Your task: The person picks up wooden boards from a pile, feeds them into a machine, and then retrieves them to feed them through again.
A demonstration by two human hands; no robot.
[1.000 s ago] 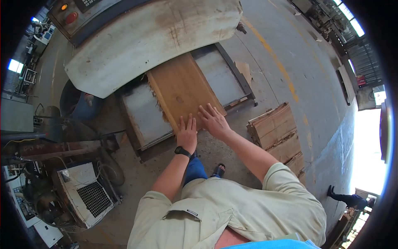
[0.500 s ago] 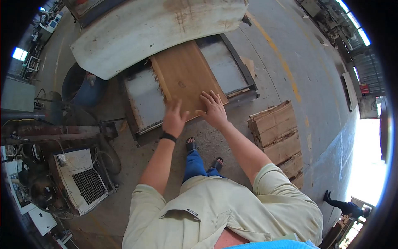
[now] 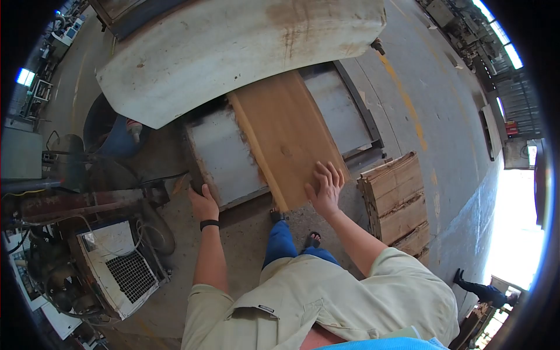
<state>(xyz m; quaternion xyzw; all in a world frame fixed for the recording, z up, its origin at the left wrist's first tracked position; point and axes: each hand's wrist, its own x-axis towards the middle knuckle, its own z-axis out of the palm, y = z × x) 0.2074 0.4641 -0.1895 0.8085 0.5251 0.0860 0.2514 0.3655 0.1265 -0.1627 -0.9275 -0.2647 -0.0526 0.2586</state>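
A brown wooden board (image 3: 286, 137) lies on the grey metal table (image 3: 224, 157) of a big machine, its far end under the white curved hood (image 3: 233, 52). My right hand (image 3: 326, 186) rests flat on the board's near right corner, fingers spread. My left hand (image 3: 202, 202), with a black watch on the wrist, touches the near left corner of the metal table, away from the board; whether it grips the edge is unclear. It holds nothing loose.
A stack of wooden boards (image 3: 396, 201) stands on the concrete floor to my right. Left of me are a motor unit with a mesh grille (image 3: 119, 268) and rusty machine parts (image 3: 76, 201). Another person (image 3: 484, 289) stands far off at right.
My left hand left the board and moved left and down to the table's corner. The right hand stays on the board's near end. The view came closer to the machine.
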